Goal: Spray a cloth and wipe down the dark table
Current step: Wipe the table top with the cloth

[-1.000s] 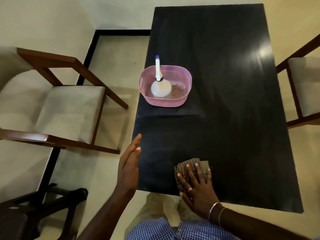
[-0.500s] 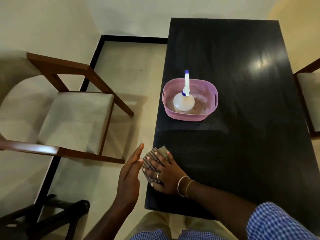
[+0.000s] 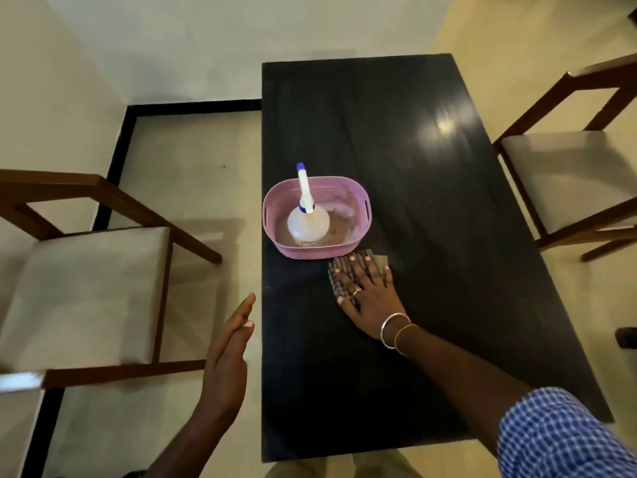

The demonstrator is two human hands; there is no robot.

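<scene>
head view, nearest you: your blue checked sleeve (image 3: pixel 558 432) comes in low on the right, and the forearm runs up across the dark table (image 3: pixel 431 174). your left hand (image 3: pixel 229 350) hangs off the table's left edge over the pale floor (image 3: pixel 193 188), fingers straight and together, palm turned toward the table, holding nothing. beyond it your right hand (image 3: pixel 367 293) lies flat with fingers spread, pressing the checked cloth (image 3: pixel 339 270) onto the tabletop; it grips nothing, it only pins the cloth under the fingers, and the cloth's edges show past the fingertips and on the thumb side. a ring sits on one finger and two bangles (image 3: pixel 396 331) circle the wrist.

just beyond the fingertips, slightly to their left, the pink basket (image 3: pixel 358 198) stands on the table near its left edge, its near wall just beside the cloth. inside it the spray bottle (image 3: pixel 308 222) stands upright, white nozzle with a blue tip.

farther out the glossy top carries a bright reflection. a wooden chair (image 3: pixel 86 288) with a pale seat stands left, a second chair (image 3: pixel 572 174) right. a black strip (image 3: pixel 193 108) edges the floor under light walls.
</scene>
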